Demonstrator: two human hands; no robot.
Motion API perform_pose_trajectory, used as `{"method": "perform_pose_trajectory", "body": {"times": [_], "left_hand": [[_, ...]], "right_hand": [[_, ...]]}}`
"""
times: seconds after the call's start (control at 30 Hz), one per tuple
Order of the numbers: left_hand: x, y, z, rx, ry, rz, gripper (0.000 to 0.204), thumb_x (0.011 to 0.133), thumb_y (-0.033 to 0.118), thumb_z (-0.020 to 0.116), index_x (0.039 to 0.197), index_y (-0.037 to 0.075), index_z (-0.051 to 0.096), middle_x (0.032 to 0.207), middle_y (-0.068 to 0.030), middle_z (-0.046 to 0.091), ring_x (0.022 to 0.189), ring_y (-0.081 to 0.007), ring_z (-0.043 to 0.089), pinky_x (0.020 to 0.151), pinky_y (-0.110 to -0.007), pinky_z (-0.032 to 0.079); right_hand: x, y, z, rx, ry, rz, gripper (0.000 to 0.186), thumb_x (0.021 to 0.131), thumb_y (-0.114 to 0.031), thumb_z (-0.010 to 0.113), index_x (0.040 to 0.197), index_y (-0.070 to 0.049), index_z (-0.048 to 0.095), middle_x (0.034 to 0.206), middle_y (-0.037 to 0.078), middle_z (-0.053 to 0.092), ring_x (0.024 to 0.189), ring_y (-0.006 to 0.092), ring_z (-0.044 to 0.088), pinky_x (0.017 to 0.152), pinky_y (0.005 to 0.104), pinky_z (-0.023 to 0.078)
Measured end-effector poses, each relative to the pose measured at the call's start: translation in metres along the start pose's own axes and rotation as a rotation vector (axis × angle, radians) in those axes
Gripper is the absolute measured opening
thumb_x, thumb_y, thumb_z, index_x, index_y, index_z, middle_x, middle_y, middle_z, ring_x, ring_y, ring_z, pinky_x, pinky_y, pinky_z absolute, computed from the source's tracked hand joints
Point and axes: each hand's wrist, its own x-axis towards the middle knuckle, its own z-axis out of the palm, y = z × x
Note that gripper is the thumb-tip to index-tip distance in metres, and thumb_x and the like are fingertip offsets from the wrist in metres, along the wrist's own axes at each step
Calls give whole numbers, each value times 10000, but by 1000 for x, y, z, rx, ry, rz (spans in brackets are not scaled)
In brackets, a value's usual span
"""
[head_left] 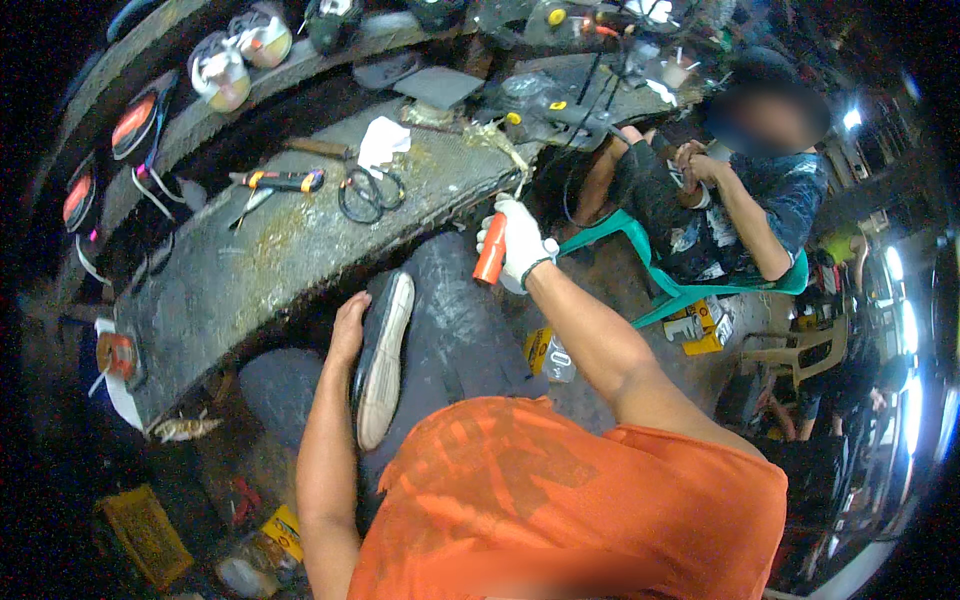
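My bare left hand (348, 325) is closed on the upper of a dark shoe (385, 365), its fingers partly hidden. The shoe lies on its side over my lap, with its off-white sole turned to the right. At the edge of the workbench (235, 290), my right hand (517, 240) wears a white glove. It is closed around an orange-red cylinder (490, 250), which looks like a tool handle and slants downward. What lies at the cylinder's other end is hidden by the glove.
On the bench lie an orange-and-black utility knife (285, 181), scissors (370, 193), a hammer (318, 147) and a white cloth (383, 143). Several shoes stand on the racks behind. A co-worker (740, 190) sits at the right on a green chair (690, 290).
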Motion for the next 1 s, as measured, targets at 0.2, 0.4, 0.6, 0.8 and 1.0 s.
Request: {"method": "perform_pose_trajectory", "body": {"times": [0.2,0.4,0.6,0.8,1.0], "left_hand": [[-56,-15,-8,-354,-105,-271,662,1070,695,563,1232,96,794,941,-85,798,695,-200,711,669,-363,602],[-84,21,-7,-45,-53,-180,909,1042,785,513,1382,-39,684,1284,-148,731,1155,-194,666,1004,-343,513],[-84,43,4,-191,-49,-249,986,910,710,755,1433,-100,546,1311,-195,662,1111,-252,656,1005,-399,526],[-82,28,5,-113,283,-352,1212,830,780,753,1578,-112,415,1522,-317,557,1399,-363,572,1195,-433,421],[-66,-6,14,-68,353,-336,1010,876,648,811,1465,-95,462,1256,-267,702,1112,-310,724,994,-407,558]], "right_hand": [[-62,-23,-18,-75,-257,100,350,977,-402,749,1047,-74,648,887,102,706,730,246,681,702,405,610],[-139,11,-25,-391,-327,228,322,978,-166,768,1225,-58,593,999,96,715,822,215,722,740,381,628],[-170,19,7,-1124,-612,-7,645,852,-311,920,1353,-26,629,1167,88,737,1070,190,686,986,354,552],[-194,44,27,-1448,-785,-207,601,901,-401,855,1344,-73,615,1123,201,749,1081,367,756,953,439,594],[-193,57,39,-1589,-708,-140,585,917,-410,844,1308,-43,610,1073,218,760,1024,397,760,894,456,597]]}}
